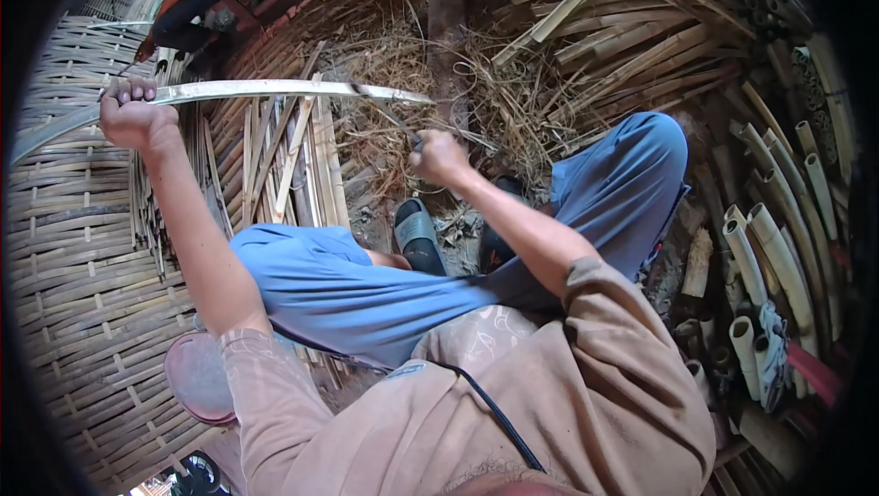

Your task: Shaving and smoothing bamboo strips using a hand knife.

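My left hand (137,116), fingers wrapped tight, grips a long pale bamboo strip (265,89) at the far left. The strip runs to the right in a gentle bow and ends near the middle of the view; its other end passes behind my left hand toward the left rim. My right hand (439,157) is closed on the dark handle of a knife (389,117). Its thin, blurred blade slants up and left to the strip, and a dark part crosses the strip; whether it cuts in, I cannot tell.
Shavings (394,47) litter the ground beyond my sandalled feet (419,235). Split bamboo (632,65) is heaped far right, bamboo tubes (778,249) stand at the right, cut strips (293,162) lie by my knee. A woven bamboo mat (82,258) spreads left; another person (188,1) sits far left.
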Available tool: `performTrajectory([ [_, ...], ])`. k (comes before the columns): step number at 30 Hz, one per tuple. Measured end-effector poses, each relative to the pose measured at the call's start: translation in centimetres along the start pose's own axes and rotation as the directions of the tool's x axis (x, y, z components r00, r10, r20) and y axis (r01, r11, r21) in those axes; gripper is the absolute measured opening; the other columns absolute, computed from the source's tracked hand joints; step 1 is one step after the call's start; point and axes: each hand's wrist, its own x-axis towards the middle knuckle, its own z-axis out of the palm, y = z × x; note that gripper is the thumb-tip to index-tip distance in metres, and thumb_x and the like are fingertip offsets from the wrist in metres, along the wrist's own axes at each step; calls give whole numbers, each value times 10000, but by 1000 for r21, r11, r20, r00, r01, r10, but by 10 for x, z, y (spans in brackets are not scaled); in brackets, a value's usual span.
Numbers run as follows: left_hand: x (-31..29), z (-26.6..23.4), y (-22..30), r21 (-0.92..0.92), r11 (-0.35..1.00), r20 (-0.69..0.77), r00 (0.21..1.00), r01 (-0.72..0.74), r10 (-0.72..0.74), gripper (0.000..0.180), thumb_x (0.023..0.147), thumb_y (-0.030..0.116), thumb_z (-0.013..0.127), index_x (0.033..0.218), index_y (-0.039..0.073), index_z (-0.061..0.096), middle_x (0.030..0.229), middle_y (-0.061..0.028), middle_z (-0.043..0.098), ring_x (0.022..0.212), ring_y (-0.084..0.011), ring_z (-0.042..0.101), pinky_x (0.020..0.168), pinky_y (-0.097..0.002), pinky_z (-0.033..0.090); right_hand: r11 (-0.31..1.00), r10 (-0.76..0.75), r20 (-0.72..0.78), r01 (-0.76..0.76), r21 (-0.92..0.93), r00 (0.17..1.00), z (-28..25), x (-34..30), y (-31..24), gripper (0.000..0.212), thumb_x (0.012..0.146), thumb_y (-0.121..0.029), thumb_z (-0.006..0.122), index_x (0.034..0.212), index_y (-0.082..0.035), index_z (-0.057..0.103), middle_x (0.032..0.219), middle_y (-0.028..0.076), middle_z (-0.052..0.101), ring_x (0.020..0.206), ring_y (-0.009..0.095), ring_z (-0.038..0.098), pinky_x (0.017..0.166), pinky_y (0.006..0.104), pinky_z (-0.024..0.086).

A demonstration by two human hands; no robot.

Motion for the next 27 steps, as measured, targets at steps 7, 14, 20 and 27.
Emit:
performTrajectory([
  [7,-9,11,7,-28,1000,-21,1000,1,-2,279,849,102,476,640,155,299,601,8,271,520,-115,303,495,-275,258,845,501,23,-484,-226,865,-19,-11,23,266,813,-179,642,1014,-20,710,1027,271,707,1005,411,694,871,485,551],
  [14,11,4,-5,-68,995,145,988,68,-58,233,782,112,486,634,151,311,609,4,289,542,-130,321,510,-281,272,977,-169,-8,169,132,986,-3,3,21,306,799,-171,665,1075,-43,696,982,263,698,975,452,666,865,499,539],
  [20,17,-4,-9,-64,997,108,993,50,-43,196,791,103,456,629,130,348,620,-6,309,564,-143,329,530,-299,283,885,454,42,-445,-136,890,-10,-4,33,316,803,-190,610,977,59,696,978,348,674,985,427,690,868,489,543],
  [27,36,-21,-20,-22,998,162,985,61,-56,236,795,98,475,620,133,322,621,-23,352,532,-143,310,508,-306,276,998,-8,16,7,59,1000,11,-2,34,258,819,-206,657,975,-1,653,983,269,692,980,445,666,872,529,522],
])
